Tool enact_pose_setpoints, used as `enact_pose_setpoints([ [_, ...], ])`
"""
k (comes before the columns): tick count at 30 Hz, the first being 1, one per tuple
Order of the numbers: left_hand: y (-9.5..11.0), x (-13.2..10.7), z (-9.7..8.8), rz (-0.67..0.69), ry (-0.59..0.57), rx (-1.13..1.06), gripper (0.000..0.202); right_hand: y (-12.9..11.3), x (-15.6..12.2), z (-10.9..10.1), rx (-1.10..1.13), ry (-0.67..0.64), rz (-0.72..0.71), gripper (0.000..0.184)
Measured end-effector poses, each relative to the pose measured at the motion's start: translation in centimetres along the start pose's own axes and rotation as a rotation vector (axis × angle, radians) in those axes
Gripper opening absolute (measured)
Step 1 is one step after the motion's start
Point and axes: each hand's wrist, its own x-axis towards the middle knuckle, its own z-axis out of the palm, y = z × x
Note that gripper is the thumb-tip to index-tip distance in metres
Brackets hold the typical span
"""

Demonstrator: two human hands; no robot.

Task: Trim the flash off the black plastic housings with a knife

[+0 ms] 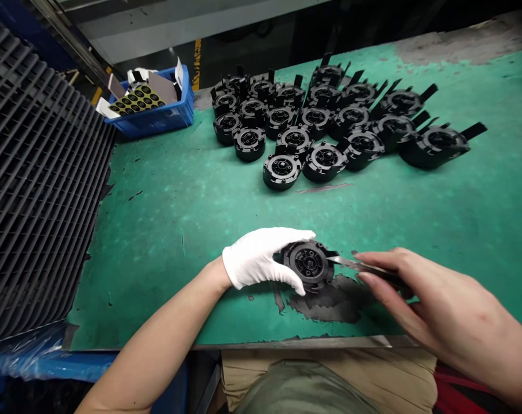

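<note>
My left hand (261, 257), in a white glove, grips a round black plastic housing (309, 264) from its left side, thumb and fingers curved around the rim. The housing rests on the green table top, its ribbed face upward. In my bare right hand (411, 290) is a utility knife (360, 267), pinched between thumb and fingers. Its silvery blade points left and meets the right edge of the housing, by a small black tab. My palm hides the rear of the knife handle.
Several similar black housings (282, 167) stand grouped at the back of the green table (170, 201), some with upright tabs. A blue bin (157, 118) holding a sheet of round black stickers is at the back left. Stacked dark grids (37, 172) rise along the left edge.
</note>
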Motion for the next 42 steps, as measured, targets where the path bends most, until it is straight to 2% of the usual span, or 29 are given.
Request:
enact_pose_setpoints([
  [2,-0.2,-0.6,0.0,-0.002,-0.018,-0.018,0.096,1.0,0.4,-0.5,-0.013,-0.016,-0.008,0.022],
  [6,-0.2,-1.1,-0.1,0.011,-0.006,-0.039,0.071,2.6,1.2,-1.0,-0.076,-0.082,-0.157,0.03],
  [12,0.8,-1.2,-0.2,0.066,-0.009,0.032,0.054,3.1,2.4,-0.9,-0.139,-0.14,-0.283,0.039],
  [17,1.3,-1.1,-0.3,0.134,-0.004,0.09,0.047,3.2,3.1,-0.5,-0.113,-0.188,-0.272,0.043],
  [23,0.6,-0.6,-0.1,0.291,0.013,0.08,0.039,2.8,3.0,-0.5,-0.008,-0.248,-0.165,0.049],
  [30,0.7,-0.7,0.0,0.254,0.005,0.111,0.039,1.9,3.2,-1.6,-0.016,-0.237,-0.258,0.048],
  [33,0.8,-0.8,-0.1,0.244,0.041,0.132,0.038,1.7,2.9,-1.7,-0.085,-0.166,-0.281,0.04],
  [38,0.5,-0.8,-0.2,0.17,0.131,0.152,0.043,1.2,1.7,-0.8,-0.098,-0.049,-0.133,0.035],
  [42,0.0,-0.7,-0.2,0.102,0.15,0.17,0.044,0.8,0.8,0.1,-0.044,0.006,-0.13,0.025],
])
